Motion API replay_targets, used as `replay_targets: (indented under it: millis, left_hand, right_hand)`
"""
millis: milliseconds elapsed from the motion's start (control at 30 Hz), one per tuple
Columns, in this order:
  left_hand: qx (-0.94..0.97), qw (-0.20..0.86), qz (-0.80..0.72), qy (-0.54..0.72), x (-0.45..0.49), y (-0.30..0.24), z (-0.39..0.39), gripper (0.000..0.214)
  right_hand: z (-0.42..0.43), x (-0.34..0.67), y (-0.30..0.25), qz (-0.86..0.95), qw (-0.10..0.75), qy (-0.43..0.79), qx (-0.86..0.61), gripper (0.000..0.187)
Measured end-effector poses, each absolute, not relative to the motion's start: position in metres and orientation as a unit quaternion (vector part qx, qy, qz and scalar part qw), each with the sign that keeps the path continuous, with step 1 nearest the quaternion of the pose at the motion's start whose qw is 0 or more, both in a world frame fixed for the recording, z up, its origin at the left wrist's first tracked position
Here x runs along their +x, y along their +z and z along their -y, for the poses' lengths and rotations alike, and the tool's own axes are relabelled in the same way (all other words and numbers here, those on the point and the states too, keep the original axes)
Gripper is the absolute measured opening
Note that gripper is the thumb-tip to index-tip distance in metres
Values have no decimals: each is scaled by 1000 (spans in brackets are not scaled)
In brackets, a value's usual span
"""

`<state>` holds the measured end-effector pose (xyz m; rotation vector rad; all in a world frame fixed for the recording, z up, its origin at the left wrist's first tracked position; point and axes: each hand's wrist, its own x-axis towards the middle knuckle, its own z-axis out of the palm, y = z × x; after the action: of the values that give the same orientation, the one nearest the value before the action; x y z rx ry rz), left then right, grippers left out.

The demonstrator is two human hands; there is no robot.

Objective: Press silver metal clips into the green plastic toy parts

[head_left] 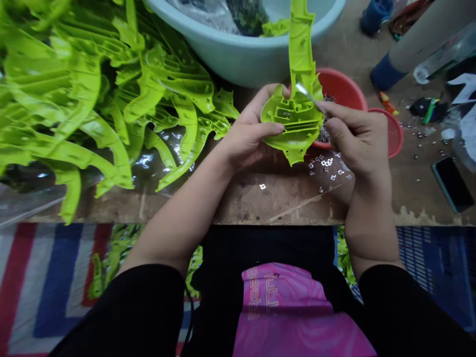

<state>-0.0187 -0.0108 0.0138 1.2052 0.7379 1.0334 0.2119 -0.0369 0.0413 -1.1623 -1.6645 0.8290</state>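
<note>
My left hand [249, 126] grips a lime-green moulded plastic part [293, 116], which stands nearly upright with its ribbed inner side facing me. My right hand [357, 141] pinches a thin metal tool [305, 92], possibly tweezers, whose tip rests against the part's upper edge. Just below my right hand, several small square metal clips [325, 166] lie on a clear plastic sheet [334, 181]. More of these clips fill a red bowl [340, 89] behind the part. A single clip [262, 186] lies on the wooden workbench [290, 203] in front of my left hand.
A large heap of matching green parts [74, 84] covers the bench's left side, with a pale blue basin [238, 62] behind it. A red mesh basket [390, 131], a phone [452, 184] and scattered small items lie right. A striped mat [44, 282] lies below the bench edge.
</note>
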Motion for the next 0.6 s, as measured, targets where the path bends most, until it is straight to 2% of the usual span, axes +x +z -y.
replay_targets:
  millis: [100, 200, 433, 600]
  left_hand:
    - [534, 629, -318, 466, -15, 8, 11, 45]
    - [522, 649, -293, 470, -12, 4, 12, 46]
    - [541, 621, -272, 497, -7, -3, 15, 46]
    - [543, 591, -284, 524, 2, -9, 19, 56]
  right_hand:
    - [39, 206, 44, 699, 438, 301, -478, 24]
    - [38, 201, 44, 701, 416, 303, -494, 13]
    - [38, 198, 45, 679, 414, 321, -514, 17]
    - [39, 197, 41, 673, 425, 318, -514, 21]
